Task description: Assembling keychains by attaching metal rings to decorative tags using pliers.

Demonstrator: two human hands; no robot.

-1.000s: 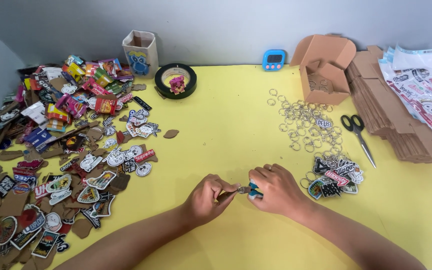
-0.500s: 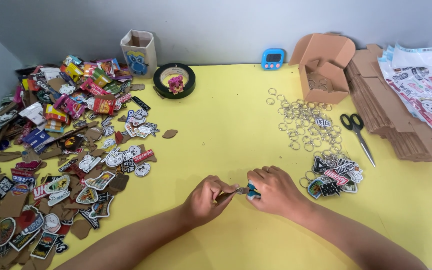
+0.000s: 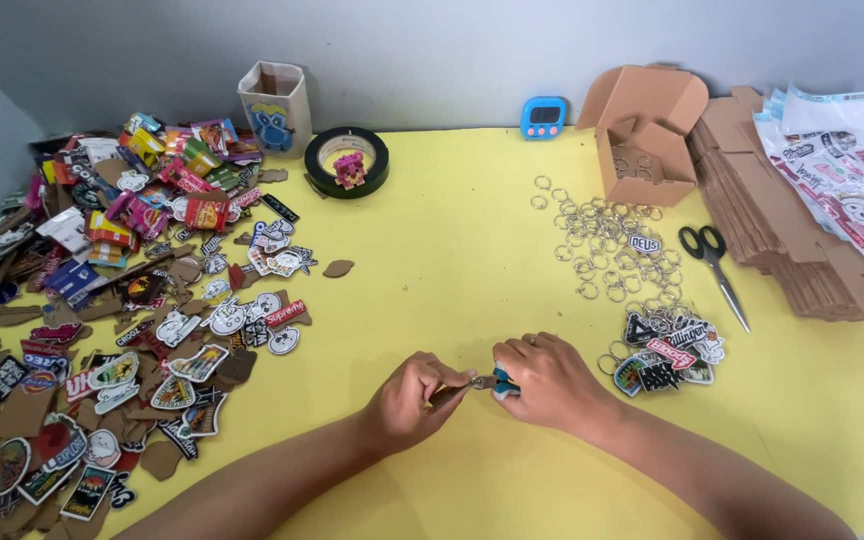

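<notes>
The left hand is pinched shut on a small brown tag, and the right hand is closed on a little blue tool. They meet low on the yellow table, close in, likely so the tiny bits stay steady. A big pile of stickers lies far left. Flat cardboard sits far right, beside an open box. Loose rings and scissors lie near the right hand. Nothing blocks the hands.
</notes>
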